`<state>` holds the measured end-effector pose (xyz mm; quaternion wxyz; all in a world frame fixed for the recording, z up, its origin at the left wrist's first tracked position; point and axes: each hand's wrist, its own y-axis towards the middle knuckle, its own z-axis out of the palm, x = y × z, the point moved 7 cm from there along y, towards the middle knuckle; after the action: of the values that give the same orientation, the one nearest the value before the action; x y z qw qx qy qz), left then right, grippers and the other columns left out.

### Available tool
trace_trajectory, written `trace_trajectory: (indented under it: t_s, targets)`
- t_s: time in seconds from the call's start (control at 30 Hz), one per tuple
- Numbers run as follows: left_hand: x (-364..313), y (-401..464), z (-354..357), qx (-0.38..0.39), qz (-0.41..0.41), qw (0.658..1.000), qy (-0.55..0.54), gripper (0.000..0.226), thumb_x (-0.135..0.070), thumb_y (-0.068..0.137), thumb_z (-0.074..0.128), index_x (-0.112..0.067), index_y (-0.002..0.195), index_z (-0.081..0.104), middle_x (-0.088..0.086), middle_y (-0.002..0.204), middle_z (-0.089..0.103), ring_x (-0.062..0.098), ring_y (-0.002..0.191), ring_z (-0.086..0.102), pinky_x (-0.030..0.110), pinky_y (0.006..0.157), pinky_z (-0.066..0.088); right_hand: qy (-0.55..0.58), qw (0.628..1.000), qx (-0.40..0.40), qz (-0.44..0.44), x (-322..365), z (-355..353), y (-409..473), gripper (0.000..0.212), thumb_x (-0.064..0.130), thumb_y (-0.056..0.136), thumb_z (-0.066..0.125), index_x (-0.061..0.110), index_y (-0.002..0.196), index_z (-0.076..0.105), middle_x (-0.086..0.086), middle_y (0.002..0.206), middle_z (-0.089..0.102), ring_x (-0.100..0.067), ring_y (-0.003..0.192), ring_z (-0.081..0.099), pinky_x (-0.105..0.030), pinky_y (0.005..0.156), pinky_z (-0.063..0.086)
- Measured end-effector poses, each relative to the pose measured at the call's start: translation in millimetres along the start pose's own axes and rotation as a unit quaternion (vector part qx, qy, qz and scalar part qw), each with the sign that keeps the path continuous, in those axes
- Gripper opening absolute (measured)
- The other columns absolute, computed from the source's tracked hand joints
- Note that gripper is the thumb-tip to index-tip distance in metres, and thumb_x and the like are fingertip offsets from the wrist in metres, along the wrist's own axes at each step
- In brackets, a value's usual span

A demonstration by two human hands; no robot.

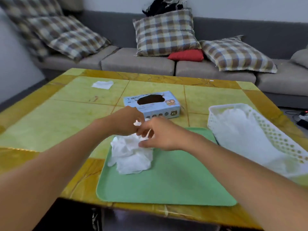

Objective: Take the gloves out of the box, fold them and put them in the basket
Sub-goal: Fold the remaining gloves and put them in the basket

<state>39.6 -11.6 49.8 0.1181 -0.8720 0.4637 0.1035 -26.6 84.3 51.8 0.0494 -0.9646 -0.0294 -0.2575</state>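
White, crumpled gloves (131, 154) lie in a heap on the far left part of the green mat (166, 180) in front of me. My left hand (124, 121) is curled over the top of the heap and pinches a bit of the thin material, and my right hand (158, 134) meets it there, fingers bent and pinching the same bunch from the right side. Beyond my hands the light blue glove box (160, 105) sits on the yellow-green table (50, 117), its dark oval opening facing up. To my right the white lattice basket (266, 130) stands just beside the mat, with white gloves piled inside it. A single white piece (102, 84) lies well apart at the far left of the table.
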Motion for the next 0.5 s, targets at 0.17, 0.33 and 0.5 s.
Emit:
trace_trajectory:
  t_s: [0.17, 0.33, 0.5]
  targets:
    - [60.6, -54.4, 41.5, -0.043, -0.009, 0.998, -0.038, 0.037, -0.023, 0.088, 0.072, -0.028, 0.124, 0.065, -0.003, 0.127, 0.058, 0.02, 0.121, 0.051, 0.031, 0.103, 0.038, -0.122, 0.991, 0.018, -0.049, 15.1, 83.5, 29.0, 0.049, 0.047, 0.083, 0.075, 0.029, 0.127, 0.062, 0.004, 0.122, 0.061, -0.02, 0.109, 0.059, -0.039, 0.081, 0.053]
    - [67.0, -61.4, 67.5, 0.072, 0.0, 0.997, 0.021, 0.067, -0.042, 0.088, 0.074, -0.028, 0.146, 0.044, -0.007, 0.147, 0.047, 0.016, 0.135, 0.042, 0.031, 0.11, 0.035, -0.126, 0.989, 0.009, -0.073, -12.7, 75.1, 6.0, 0.044, 0.036, 0.091, 0.072, 0.033, 0.135, 0.063, 0.01, 0.144, 0.048, -0.013, 0.132, 0.043, -0.038, 0.102, 0.045]
    - [63.8, -41.4, 63.5, 0.046, 0.018, 0.997, 0.067, 0.049, -0.047, 0.093, 0.065, -0.029, 0.136, 0.053, -0.001, 0.117, 0.058, 0.022, 0.109, 0.056, 0.038, 0.089, 0.047, -0.209, 0.962, -0.067, -0.164, -7.6, 83.4, -16.6, 0.024, 0.044, 0.081, 0.079, 0.032, 0.102, 0.077, 0.008, 0.106, 0.057, -0.017, 0.097, 0.052, -0.034, 0.08, 0.048]
